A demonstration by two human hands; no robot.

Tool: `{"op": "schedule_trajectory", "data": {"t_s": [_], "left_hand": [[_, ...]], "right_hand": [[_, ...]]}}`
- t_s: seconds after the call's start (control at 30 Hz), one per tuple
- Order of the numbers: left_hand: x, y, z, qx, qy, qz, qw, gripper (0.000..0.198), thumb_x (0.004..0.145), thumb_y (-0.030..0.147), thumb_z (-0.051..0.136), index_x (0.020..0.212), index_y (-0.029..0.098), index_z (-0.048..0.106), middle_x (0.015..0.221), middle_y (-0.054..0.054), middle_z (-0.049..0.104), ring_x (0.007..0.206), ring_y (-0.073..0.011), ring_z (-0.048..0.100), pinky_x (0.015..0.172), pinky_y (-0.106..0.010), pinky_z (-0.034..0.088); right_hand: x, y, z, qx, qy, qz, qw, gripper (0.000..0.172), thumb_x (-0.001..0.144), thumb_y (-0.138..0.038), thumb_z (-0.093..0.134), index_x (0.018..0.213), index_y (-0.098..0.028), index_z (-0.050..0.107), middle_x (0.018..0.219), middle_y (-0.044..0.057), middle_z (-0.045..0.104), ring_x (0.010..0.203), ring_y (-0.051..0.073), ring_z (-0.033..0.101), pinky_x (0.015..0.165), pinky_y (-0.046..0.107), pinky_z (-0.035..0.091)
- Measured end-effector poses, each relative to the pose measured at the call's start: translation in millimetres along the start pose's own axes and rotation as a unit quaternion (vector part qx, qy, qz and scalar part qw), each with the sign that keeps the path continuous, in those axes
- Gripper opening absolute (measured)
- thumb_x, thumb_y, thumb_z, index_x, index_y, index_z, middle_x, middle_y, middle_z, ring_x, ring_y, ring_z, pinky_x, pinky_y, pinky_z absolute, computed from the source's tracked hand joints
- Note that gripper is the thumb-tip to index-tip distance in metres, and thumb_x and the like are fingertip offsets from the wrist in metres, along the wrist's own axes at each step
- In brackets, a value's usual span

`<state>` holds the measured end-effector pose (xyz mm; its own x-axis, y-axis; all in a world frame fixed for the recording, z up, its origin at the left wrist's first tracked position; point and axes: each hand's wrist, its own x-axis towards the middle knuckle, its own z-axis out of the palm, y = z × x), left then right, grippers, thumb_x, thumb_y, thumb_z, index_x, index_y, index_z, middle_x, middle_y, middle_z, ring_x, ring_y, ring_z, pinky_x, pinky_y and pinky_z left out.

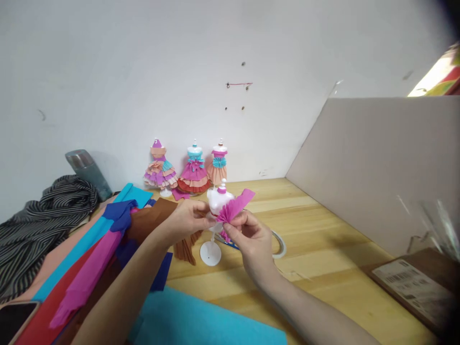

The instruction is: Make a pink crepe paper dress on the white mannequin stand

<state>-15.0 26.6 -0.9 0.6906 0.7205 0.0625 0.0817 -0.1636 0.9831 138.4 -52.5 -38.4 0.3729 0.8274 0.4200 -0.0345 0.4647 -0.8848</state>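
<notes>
A small white mannequin bust (217, 200) on a stand with a round base (210, 254) is held above the wooden table (323, 249). My left hand (189, 220) grips the bust from the left, fingers closed around it. My right hand (251, 242) pinches a pleated fan of pink crepe paper (235, 207) against the bust's waist. A brown pleated paper piece (186, 248) hangs below my left hand.
Three dressed mannequins (194, 167) stand by the white wall. Crepe paper sheets in blue, pink, red and brown (104, 239) lie left, a turquoise sheet (201, 321) near me. A tape roll (281, 244), striped cloth (39, 220), phone (16, 318), grey board (381, 158) and labelled box (409, 282) surround.
</notes>
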Motion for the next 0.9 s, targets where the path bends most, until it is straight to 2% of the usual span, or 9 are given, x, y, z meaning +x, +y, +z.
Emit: {"op": "schedule_trajectory", "data": {"t_s": [0.27,0.37,0.47,0.53,0.67,0.9], "left_hand": [[2.4,0.2,3.4,-0.028,0.025,-0.016,0.999,0.031,0.055,0.027,0.086,0.079,0.011,0.074,0.074,-0.004,0.072,0.074,-0.0173,0.064,0.073,-0.027,0.051],[4.4,-4.7,3.3,-0.012,0.033,0.010,0.999,0.025,0.058,0.026,0.084,0.076,0.012,0.073,0.074,-0.004,0.071,0.074,-0.0172,0.064,0.073,-0.026,0.050],[5.3,-4.8,5.2,0.003,0.038,0.033,0.999,0.019,0.060,0.024,0.082,0.067,0.013,0.069,0.069,-0.001,0.068,0.068,-0.0155,0.062,0.069,-0.026,0.050],[4.8,-1.2,7.6,0.012,0.049,0.040,0.998,0.020,0.058,0.023,0.082,0.064,0.014,0.066,0.064,0.000,0.066,0.065,-0.0150,0.060,0.066,-0.026,0.050],[4.5,2.2,9.8,0.022,0.067,0.063,0.996,0.019,0.061,0.022,0.080,0.073,0.014,0.068,0.071,-0.002,0.068,0.068,-0.0162,0.061,0.067,-0.027,0.051],[7.2,-12.8,2.0,0.069,0.059,0.134,0.987,0.030,0.065,0.022,0.081,0.090,0.014,0.067,0.087,-0.005,0.071,0.079,-0.0186,0.063,0.075,-0.029,0.053]], "right_hand": [[0.0,-7.4,2.6,-0.028,0.006,0.002,1.000,0.020,0.068,-0.025,0.070,0.056,-0.020,0.054,0.052,-0.005,0.046,0.050,0.011,0.042,0.051,0.026,0.037],[-2.5,-9.5,3.2,-0.088,0.002,-0.072,0.994,0.020,0.070,-0.020,0.067,0.055,-0.020,0.054,0.052,-0.005,0.047,0.049,0.011,0.044,0.051,0.025,0.037],[-4.3,-11.0,3.4,-0.168,-0.021,-0.168,0.971,0.022,0.072,-0.013,0.065,0.054,-0.020,0.053,0.050,-0.005,0.046,0.051,0.011,0.046,0.054,0.025,0.037],[-3.8,-11.5,3.7,-0.205,-0.033,-0.194,0.959,0.024,0.072,-0.012,0.063,0.053,-0.020,0.052,0.049,-0.006,0.044,0.050,0.010,0.045,0.055,0.025,0.037],[-0.4,-12.4,5.6,-0.248,-0.034,-0.227,0.941,0.025,0.073,-0.011,0.062,0.052,-0.019,0.052,0.049,-0.007,0.041,0.049,0.009,0.043,0.057,0.027,0.036],[2.2,-12.5,12.0,-0.227,-0.021,-0.178,0.957,0.023,0.072,-0.013,0.065,0.052,-0.019,0.056,0.047,-0.009,0.036,0.047,0.008,0.039,0.054,0.025,0.034]]}}
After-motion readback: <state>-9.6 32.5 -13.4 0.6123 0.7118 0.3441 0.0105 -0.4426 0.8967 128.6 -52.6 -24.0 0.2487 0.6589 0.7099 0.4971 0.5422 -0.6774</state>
